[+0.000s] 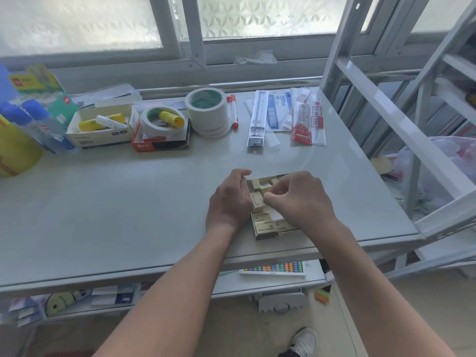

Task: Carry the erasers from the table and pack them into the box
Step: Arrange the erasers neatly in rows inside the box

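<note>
A small open cardboard box (268, 229) lies on the white table (128, 202) near its front edge, holding several cream erasers (262, 186) in paper sleeves. My left hand (229, 202) rests against the box's left side, fingers curled along it. My right hand (298, 199) hovers over the box's right part with fingertips pinched on an eraser (257, 200) that stands in the middle of the box. My right hand hides much of the box's inside.
At the back of the table stand rolls of white tape (207, 109), two open boxes with glue sticks (103, 124), a red marker (234, 112) and packaged stationery (283, 114). Bottles (31, 124) crowd the left. A metal rack (412, 124) stands at the right. An abacus (273, 269) lies on a lower shelf.
</note>
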